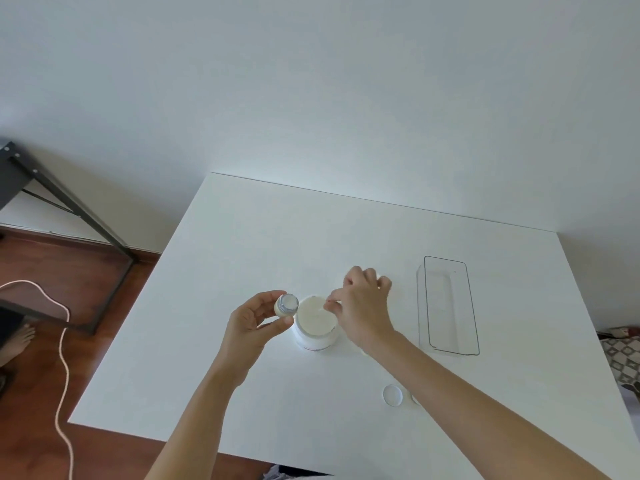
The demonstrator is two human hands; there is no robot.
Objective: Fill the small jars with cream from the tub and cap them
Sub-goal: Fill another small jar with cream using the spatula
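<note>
An open white tub (pixel 316 323) full of pale cream stands in the middle of the white table (pixel 242 237). My left hand (pixel 254 323) holds a small open jar (pixel 286 304) between thumb and fingers, tilted, just left of the tub's rim. My right hand (pixel 363 306) hovers over the tub's right side, thumb and forefinger pinching a small white tool whose tip dips toward the cream; the tool is mostly hidden. A small white cap (pixel 392 395) lies on the table near the front right.
A clear rectangular plastic tray (pixel 447 306) sits at the right of the table. Another small white item peeks out beside my right forearm. Off the table's left are a dark metal frame, a white cord and wooden floor.
</note>
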